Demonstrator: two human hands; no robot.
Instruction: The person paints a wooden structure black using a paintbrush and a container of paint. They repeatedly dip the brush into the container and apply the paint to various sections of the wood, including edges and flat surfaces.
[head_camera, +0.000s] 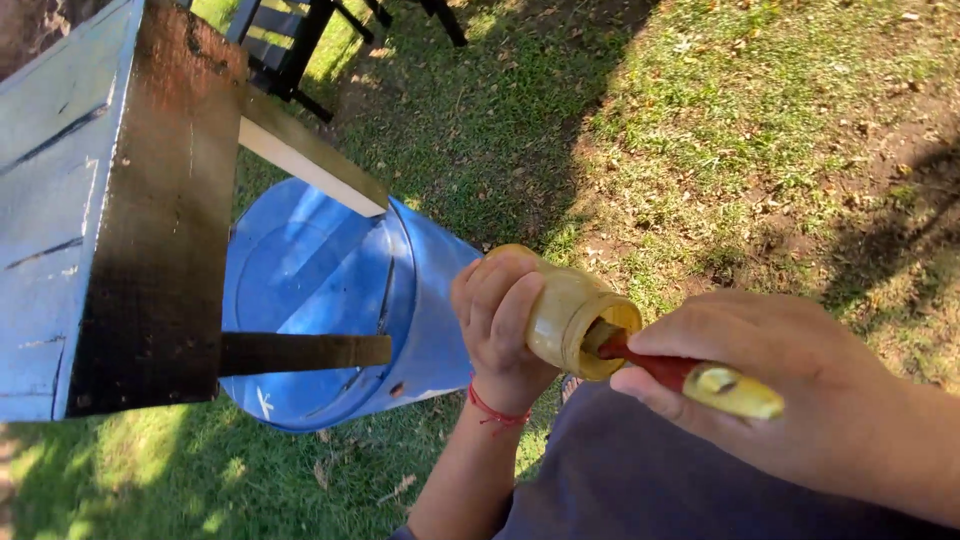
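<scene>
Head view, frame centre: left hand (497, 322) clamped round tilted yellow jar (570, 318), mouth angled toward brush (690, 378); right hand (790, 385) pinches handle, bristles inside for loading.

the left hand (497, 325) grips a small yellowish jar (572, 318), tilted with its mouth toward three o'clock. the right hand (775, 390) holds a brush with a red and yellow handle (700, 378), its tip inside the jar mouth. at nine o'clock stands a blue wooden piece (60, 200) resting on a blue drum (330, 300). grass (720, 120) fills twelve to three o'clock.
</scene>
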